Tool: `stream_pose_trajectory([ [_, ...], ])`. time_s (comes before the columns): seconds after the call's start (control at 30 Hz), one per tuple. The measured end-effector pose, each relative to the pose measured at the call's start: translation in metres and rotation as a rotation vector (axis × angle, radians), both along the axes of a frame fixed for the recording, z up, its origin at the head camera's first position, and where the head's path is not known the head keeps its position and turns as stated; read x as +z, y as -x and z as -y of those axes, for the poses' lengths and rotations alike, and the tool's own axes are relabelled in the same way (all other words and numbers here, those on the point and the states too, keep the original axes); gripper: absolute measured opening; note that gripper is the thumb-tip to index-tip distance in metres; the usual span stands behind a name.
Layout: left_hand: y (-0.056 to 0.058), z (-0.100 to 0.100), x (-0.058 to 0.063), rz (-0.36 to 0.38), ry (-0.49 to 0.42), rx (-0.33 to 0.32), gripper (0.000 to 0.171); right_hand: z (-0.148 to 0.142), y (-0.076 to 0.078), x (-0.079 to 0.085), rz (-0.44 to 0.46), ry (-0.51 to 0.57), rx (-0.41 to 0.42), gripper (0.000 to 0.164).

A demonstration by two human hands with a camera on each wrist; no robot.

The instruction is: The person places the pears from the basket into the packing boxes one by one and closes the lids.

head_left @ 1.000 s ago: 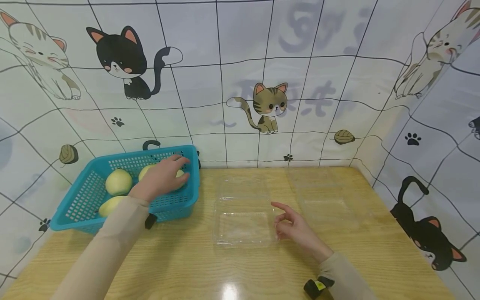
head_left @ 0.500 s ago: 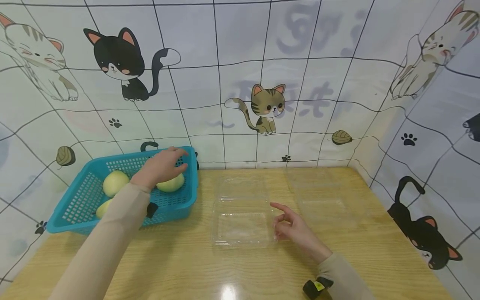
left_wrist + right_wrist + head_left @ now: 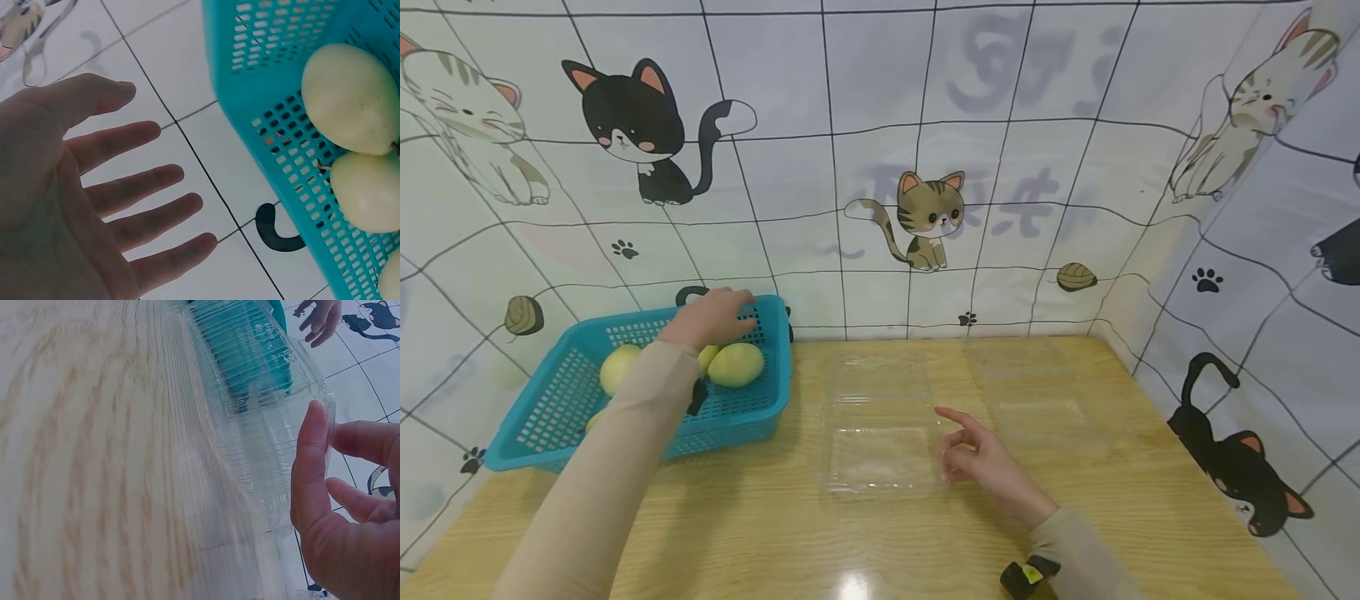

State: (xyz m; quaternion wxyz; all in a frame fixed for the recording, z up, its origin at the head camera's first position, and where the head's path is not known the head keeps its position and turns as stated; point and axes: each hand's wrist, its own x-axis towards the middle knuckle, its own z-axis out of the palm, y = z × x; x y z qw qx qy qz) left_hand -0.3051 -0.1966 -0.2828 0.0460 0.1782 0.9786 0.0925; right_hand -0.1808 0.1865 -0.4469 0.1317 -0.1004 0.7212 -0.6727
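Note:
My left hand (image 3: pixel 711 318) is over the back of the blue plastic basket (image 3: pixel 741 427) in the head view. In the left wrist view its fingers (image 3: pixel 140 184) are spread and hold nothing. Pale yellow-green pears (image 3: pixel 736 364) lie in the basket; two show their stems in the left wrist view. My sleeve and hand hide part of them. My right hand (image 3: pixel 981 457) is at the right edge of a hinged clear plastic box (image 3: pixel 880 492), which stands with its lid folded back. Thumb and a fingertip pinch its rim, as the right wrist view (image 3: pixel 353 469) shows.
A second clear plastic box (image 3: pixel 1045 408) lies open at the right, faint against the wooden table (image 3: pixel 760 533). A white cloth printed with cats (image 3: pixel 880 108) hangs behind the table and along its sides. Black camera straps (image 3: pixel 1030 577) are on my wrists.
My left hand has drawn up and slightly left from the pears toward the basket's back rim, uncovering a pear at the right. My right hand keeps its place at the box. The view has shifted slightly.

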Motion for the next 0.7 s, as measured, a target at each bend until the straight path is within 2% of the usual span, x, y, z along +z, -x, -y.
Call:
stream_pose_trajectory([
  [0.3, 0.011, 0.005, -0.003, 0.052, 0.045, -0.009, 0.042, 0.003, 0.0, 0.0, -0.004, -0.002, -0.013, 0.067],
  [0.47, 0.016, 0.005, -0.008, 0.144, 0.077, 0.042, 0.046, 0.005, 0.001, -0.001, -0.013, 0.004, -0.023, 0.067],
  [0.7, 0.021, 0.01, -0.024, 0.265, 0.058, 0.031, 0.051, 0.007, 0.0, 0.0, -0.007, 0.01, -0.024, 0.066],
])
